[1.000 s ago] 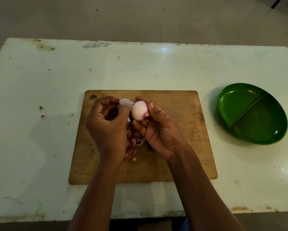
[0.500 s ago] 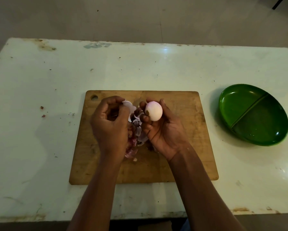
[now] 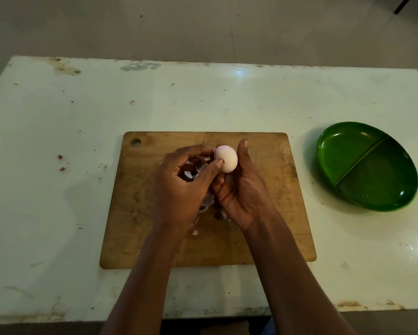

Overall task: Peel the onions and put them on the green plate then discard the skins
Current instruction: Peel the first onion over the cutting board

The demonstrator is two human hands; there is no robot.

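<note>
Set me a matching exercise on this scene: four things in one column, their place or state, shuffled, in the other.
1 onion
2 green plate
3 onion skins
4 cutting board

A holds nothing, right of the board
B wooden, flat on the table
C cupped in the right hand
D loose pieces between the left hand and the right hand

Pairs: 1-C, 2-A, 3-D, 4-B

Both forearms reached forward side by side, wrists close together. The right hand [image 3: 241, 189] was cupped with its palm turned left and its thumb upright, cradling the onion [image 3: 227, 158] in curled fingers. The left hand [image 3: 180, 188] curled beside it, thumb tip pressed against the onion's side and index finger arched above.
</note>
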